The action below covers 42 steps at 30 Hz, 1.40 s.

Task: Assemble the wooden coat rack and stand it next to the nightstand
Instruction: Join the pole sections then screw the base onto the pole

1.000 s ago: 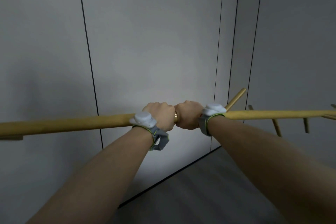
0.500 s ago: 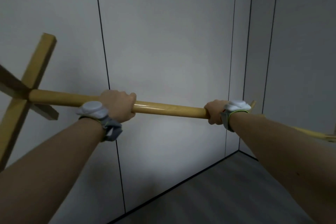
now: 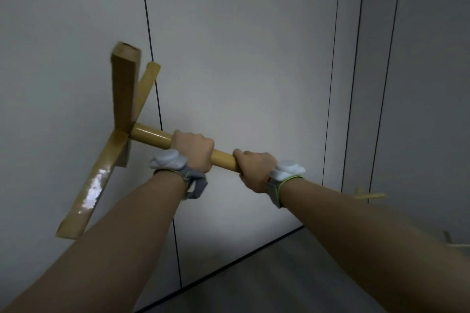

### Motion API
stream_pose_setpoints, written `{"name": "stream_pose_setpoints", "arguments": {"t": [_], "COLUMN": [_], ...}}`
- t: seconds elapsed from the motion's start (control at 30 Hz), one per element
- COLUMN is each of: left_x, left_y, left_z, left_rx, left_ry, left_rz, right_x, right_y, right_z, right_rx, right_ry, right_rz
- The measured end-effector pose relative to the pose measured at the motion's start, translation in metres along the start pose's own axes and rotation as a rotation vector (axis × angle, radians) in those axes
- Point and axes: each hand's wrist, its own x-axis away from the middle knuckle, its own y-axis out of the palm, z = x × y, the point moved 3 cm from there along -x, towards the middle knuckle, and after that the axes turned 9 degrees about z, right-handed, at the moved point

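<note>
Head view: coat rack [image 3: 150,136] was glossy yellow wood, cross base upper left, held in the air tilted before the grey wall [image 3: 241,58]. Left hand [image 3: 193,147] and right hand [image 3: 255,170] were clenched around its pole.

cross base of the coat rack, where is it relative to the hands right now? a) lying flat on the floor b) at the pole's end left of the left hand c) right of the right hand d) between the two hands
b: the cross base is at the pole end, beyond the left hand, up against the wall, while the right hand grips further right.
</note>
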Motion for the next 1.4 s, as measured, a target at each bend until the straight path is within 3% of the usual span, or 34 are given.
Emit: {"name": "stream_pose_setpoints", "arguments": {"t": [0.3, 0.63, 0.83, 1.0, 1.07, 1.2, 1.27, 1.4], "left_x": [0.006, 0.008, 0.011, 0.036, 0.047, 0.058, 0.056, 0.041], "left_y": [0.019, 0.023, 0.006, -0.012, -0.020, -0.027, -0.031, -0.037], "left_z": [0.063, 0.095, 0.101, 0.065, 0.046, -0.001, -0.019, -0.043], "left_rx": [0.002, 0.025, 0.156, 0.348, 0.541, 1.214, 1.441, 1.573], "left_ry": [0.099, 0.134, 0.224, 0.392, 0.263, -0.297, -0.486, -0.786], "left_rz": [-0.055, -0.088, 0.003, 0.230, 0.130, -0.275, -0.337, -0.303], "right_x": [0.031, 0.049, 0.039, 0.034, 0.033, 0.033, 0.034, 0.040], "right_y": [0.041, 0.052, 0.041, 0.026, 0.019, 0.004, -0.002, -0.012], "right_z": [0.013, 0.022, 0.011, 0.021, 0.026, 0.036, 0.040, 0.042], "right_rx": [-0.057, -0.072, -0.251, -0.345, -0.394, -0.435, -0.444, -0.445], "right_ry": [0.089, 0.127, 0.322, 0.503, 0.560, 0.591, 0.584, 0.537], "right_rz": [-0.156, -0.135, -0.157, -0.147, -0.089, -0.069, -0.094, -0.163]}}
